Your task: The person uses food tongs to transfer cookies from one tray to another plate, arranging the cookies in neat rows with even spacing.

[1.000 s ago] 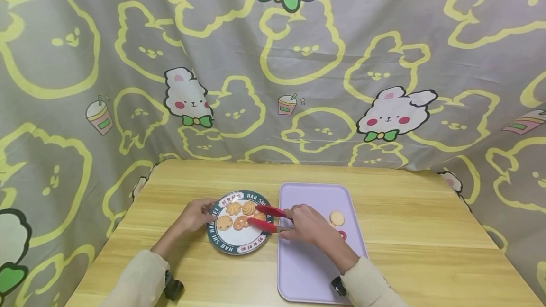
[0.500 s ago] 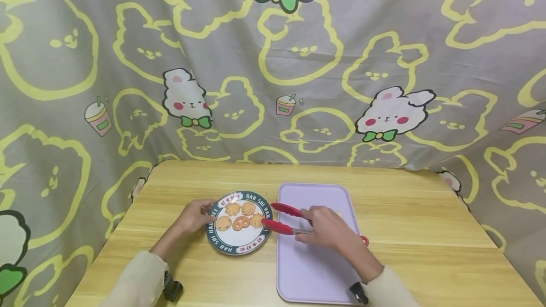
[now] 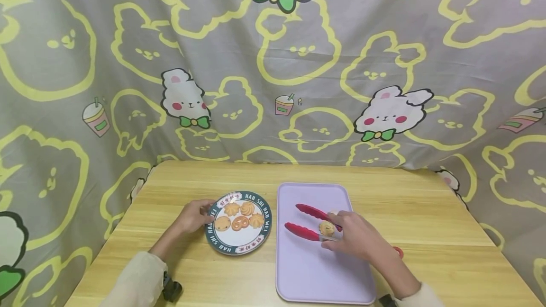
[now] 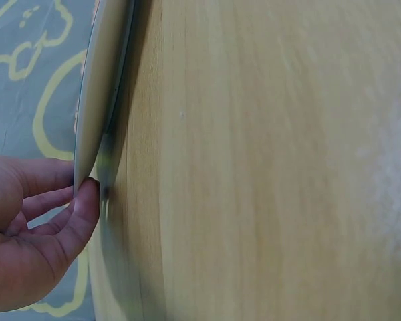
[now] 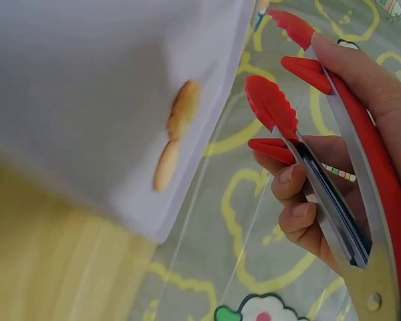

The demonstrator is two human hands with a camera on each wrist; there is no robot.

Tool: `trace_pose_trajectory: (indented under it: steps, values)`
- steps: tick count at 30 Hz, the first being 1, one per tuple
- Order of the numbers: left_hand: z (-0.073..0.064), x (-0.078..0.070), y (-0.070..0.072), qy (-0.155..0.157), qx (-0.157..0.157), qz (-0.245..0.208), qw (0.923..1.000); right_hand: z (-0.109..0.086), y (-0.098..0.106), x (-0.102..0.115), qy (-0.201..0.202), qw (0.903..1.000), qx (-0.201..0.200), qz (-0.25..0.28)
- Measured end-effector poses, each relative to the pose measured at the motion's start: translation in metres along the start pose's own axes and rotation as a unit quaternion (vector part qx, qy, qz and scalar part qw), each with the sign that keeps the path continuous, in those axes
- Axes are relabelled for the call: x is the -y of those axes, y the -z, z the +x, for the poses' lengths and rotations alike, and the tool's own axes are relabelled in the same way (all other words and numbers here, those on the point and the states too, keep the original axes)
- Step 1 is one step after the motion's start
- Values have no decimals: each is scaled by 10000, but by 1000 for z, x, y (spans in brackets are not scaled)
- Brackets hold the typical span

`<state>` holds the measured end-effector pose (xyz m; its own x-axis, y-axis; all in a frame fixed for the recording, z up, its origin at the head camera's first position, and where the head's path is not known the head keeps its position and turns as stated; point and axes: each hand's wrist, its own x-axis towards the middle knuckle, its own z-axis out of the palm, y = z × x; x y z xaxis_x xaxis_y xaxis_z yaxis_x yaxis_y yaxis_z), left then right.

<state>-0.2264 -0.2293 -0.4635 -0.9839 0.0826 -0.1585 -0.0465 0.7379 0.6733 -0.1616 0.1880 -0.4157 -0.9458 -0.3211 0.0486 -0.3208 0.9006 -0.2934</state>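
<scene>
My left hand (image 3: 194, 217) pinches the rim of a round plate (image 3: 225, 246) with a dark green lettered border; in the left wrist view thumb and fingers clasp the plate's edge (image 4: 97, 87). Several cookies lie on it, among them a pretzel-shaped cookie (image 3: 240, 223) and a flower-shaped cookie (image 3: 256, 221). My right hand (image 3: 356, 236) holds red-tipped metal tongs (image 3: 302, 231), their jaws apart over the lilac tray (image 3: 298, 274). A ridged cookie (image 3: 326, 228) shows between the tong arms. In the right wrist view, it lies beside a plain cookie (image 5: 166, 164) on the tray, and nothing is between the tong tips.
The plate and tray are side by side on a wooden table (image 3: 426, 231). A grey curtain (image 3: 239, 150) with yellow cartoon outlines hangs behind the table's far edge and along its sides.
My right hand has moved the tongs rightward from above the plate to over the tray, uncovering the flower-shaped cookie on the plate. My left hand has stayed at the plate rim.
</scene>
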Motion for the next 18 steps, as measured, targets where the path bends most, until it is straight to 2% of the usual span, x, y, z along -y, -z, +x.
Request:
trace_pose_trajectory:
  steps: [11, 18]
  values:
    - [0, -1, 1, 0, 5, 32, 10000, -31, 0, -33, -487, 9988, -105, 18]
    - [0, 0, 1, -9, 33, 53, 10000, -42, -1, -47, -500, 9987, -129, 3]
